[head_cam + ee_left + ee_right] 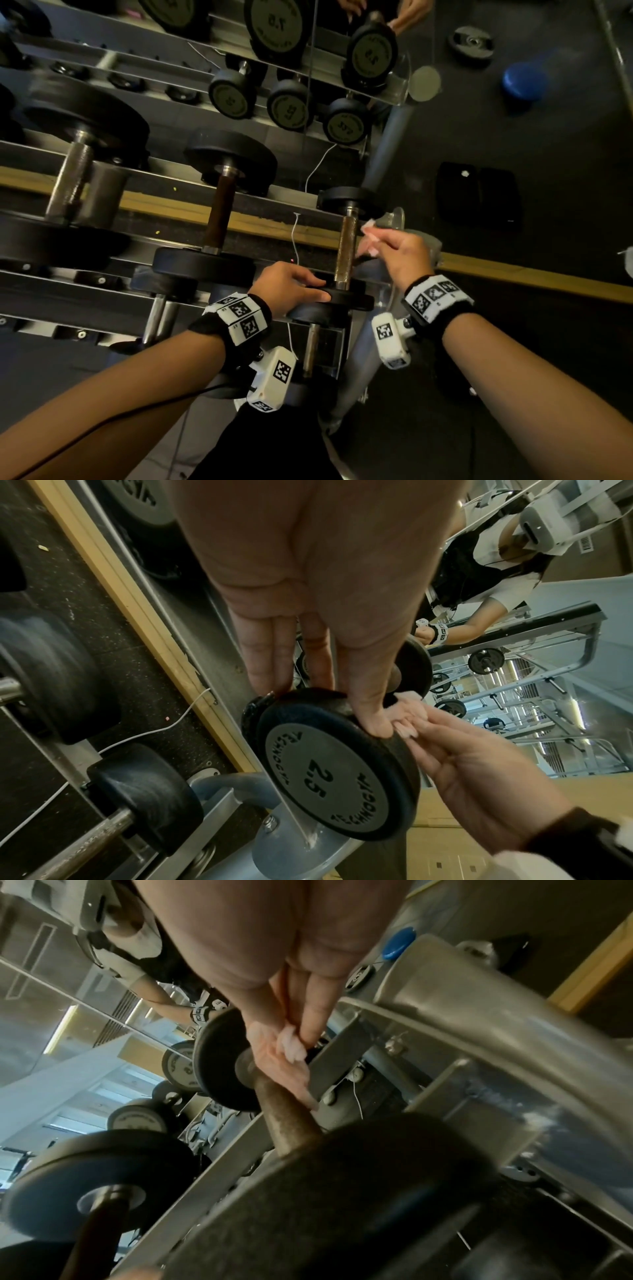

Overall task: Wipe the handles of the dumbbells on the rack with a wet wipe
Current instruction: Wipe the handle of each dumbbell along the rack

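A small 2.5 dumbbell stands at the right end of the rack (102, 274), with a rusty brown handle (346, 246). My left hand (308, 287) grips its near head (329, 772), thumb on the rim and fingers over the back. My right hand (373, 243) pinches a crumpled white wet wipe (368, 236) just right of the handle. In the right wrist view the wet wipe (291, 1045) touches the far end of the handle (284, 1118), beside the far head. In the left wrist view the wet wipe (407, 704) shows next to my left thumb.
Left of it on the rack lie a dumbbell with a dark brown handle (219, 212) and a larger one (68, 188). A mirror behind reflects more dumbbells (291, 106). A white cable (296, 236) hangs nearby. A black pad (479, 195), blue object (524, 82) and weight plate (471, 42) lie on the floor.
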Demonstrator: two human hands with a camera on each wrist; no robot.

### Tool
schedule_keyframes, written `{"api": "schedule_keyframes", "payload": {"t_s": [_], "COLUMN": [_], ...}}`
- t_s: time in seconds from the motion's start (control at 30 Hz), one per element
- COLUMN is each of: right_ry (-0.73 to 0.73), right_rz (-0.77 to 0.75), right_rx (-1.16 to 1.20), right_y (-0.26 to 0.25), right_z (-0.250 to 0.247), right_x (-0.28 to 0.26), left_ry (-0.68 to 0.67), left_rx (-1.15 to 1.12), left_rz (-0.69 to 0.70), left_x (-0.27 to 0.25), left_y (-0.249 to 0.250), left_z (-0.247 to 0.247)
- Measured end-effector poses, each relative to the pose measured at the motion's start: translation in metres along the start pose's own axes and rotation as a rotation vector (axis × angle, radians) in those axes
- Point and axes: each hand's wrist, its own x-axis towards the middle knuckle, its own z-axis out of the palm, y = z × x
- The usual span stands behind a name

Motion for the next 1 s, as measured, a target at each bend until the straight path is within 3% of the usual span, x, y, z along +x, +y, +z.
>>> {"api": "schedule_keyframes", "payload": {"t_s": [0.17, 0.47, 0.73, 0.87, 1.0], "right_ry": [-0.050, -0.236, -0.215, -0.190, -0.212], "right_rz": [0.011, -0.017, 0.063, 0.096, 0.082], "right_rx": [-0.066, -0.015, -0.026, -0.147, -0.548], "right_y": [-0.006, 0.009, 0.008, -0.002, -0.022], "right_z": [0.030, 0.019, 0.020, 0.020, 0.019], "right_x": [0.008, -0.030, -0.047, -0.049, -0.056], "left_ry": [0.023, 0.019, 0.043, 0.077, -0.007], "left_rx": [-0.003, -0.026, 0.008, 0.110, 0.323], "left_rz": [-0.014, -0.018, -0.040, -0.004, 0.066], "left_x": [0.001, -0.002, -0.005, -0.011, -0.021], "left_y": [-0.001, 0.004, 0.010, 0.008, 0.015], "left_z": [0.001, 0.002, 0.005, 0.007, 0.002]}}
